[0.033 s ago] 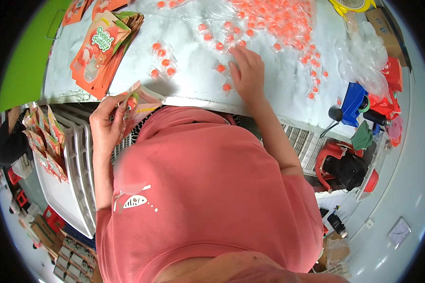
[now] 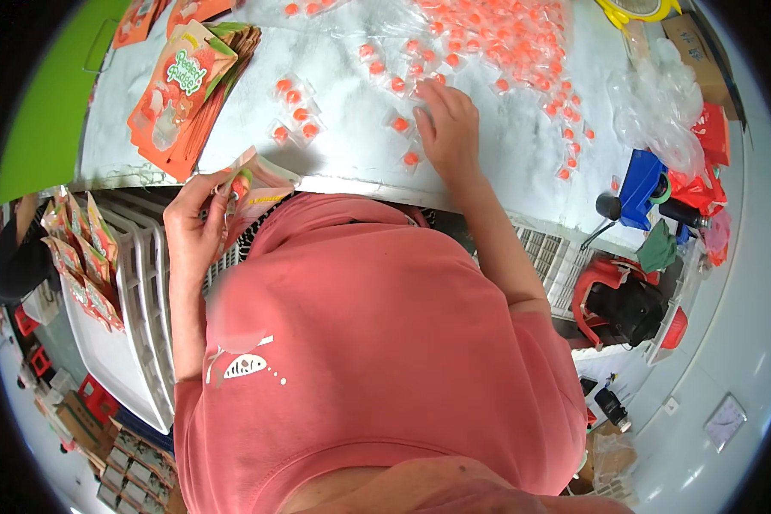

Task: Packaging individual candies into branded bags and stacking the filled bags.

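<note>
Pouch: your left hand holds one orange printed pouch just off the near edge of the white table, its mouth turned up toward the table; it reads as open, though how wide is hard to tell.
Left fingers: wrapped around the pouch's lower part, thumb on one face and fingers on the other, a firm pinch.
Right hand: your right hand lies palm down on the table, fingers slightly spread and flat over the small clear sachets with orange centres; whether any sachet is already pinched under the fingertips cannot be told.
Step in hand: by the look of it, you are gathering sachets to fill the held pouch, with the picking not yet finished.
Next move: it calls for closing the fingertips on a sachet or two, lifting clear of the loose ones nearby, and bringing them across to the pouch mouth while the left hand keeps it steady and open.
Supply: the dense heap of sachets lies beyond your right hand; a few stragglers sit between the hands.
Pouch stack: flat empty pouches are piled at the table's left.
Surroundings: a white rack with more pouches stands at your left, and clear bags lie at the far right.
</note>
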A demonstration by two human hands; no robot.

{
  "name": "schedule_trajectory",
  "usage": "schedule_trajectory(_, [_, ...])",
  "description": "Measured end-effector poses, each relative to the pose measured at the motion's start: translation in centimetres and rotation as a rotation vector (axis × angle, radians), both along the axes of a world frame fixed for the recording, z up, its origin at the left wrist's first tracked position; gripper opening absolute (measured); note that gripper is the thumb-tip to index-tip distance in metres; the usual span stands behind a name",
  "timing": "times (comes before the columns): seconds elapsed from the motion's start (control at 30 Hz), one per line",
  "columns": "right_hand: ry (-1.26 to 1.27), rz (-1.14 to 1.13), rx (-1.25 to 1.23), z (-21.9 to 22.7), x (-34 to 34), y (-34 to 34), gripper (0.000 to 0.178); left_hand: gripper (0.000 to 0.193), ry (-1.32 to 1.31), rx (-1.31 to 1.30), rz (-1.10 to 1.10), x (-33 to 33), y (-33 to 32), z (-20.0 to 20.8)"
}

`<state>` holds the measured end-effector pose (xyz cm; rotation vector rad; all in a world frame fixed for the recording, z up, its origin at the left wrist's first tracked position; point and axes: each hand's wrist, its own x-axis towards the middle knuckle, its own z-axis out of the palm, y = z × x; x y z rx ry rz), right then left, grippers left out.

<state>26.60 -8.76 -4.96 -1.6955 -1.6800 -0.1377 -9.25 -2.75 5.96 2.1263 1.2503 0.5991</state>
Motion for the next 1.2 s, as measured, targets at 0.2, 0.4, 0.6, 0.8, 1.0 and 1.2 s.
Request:
schedule_trajectory(0.2, [-0.043,-0.014,-0.093,-1.6,0.7,-1.2,0.032,0.017,0.009,-0.01,0.018,0.1,-0.1,0.1])
schedule_trajectory(0.4, [0.133,0.034,-0.064,-2.4,1.2,-3.9,0.041,0.015,0.004,-0.015,0.007,0.0,0.0,0.0])
schedule_trajectory(0.6, [0.0,0.201,-0.272,0.1,-2.0,-3.0,0.056,0.013,0.017,-0.013,0.001,0.5,0.2,0.2])
schedule_trajectory(0.8, [0.008,0.308,-0.228,-1.8,-4.8,-0.5,0.048,0.013,0.021,-0.002,0.012,0.3,0.0,0.5])
schedule_trajectory(1.0, [0.057,0.397,-0.126,-2.2,-7.2,2.1,0.043,0.015,0.051,0.007,0.013,-0.1,-0.2,0.9])
schedule_trajectory(1.2, [0.023,0.438,-0.091,-2.0,-9.3,4.0,0.041,0.015,0.042,-0.014,0.014,0.3,-0.2,0.6])
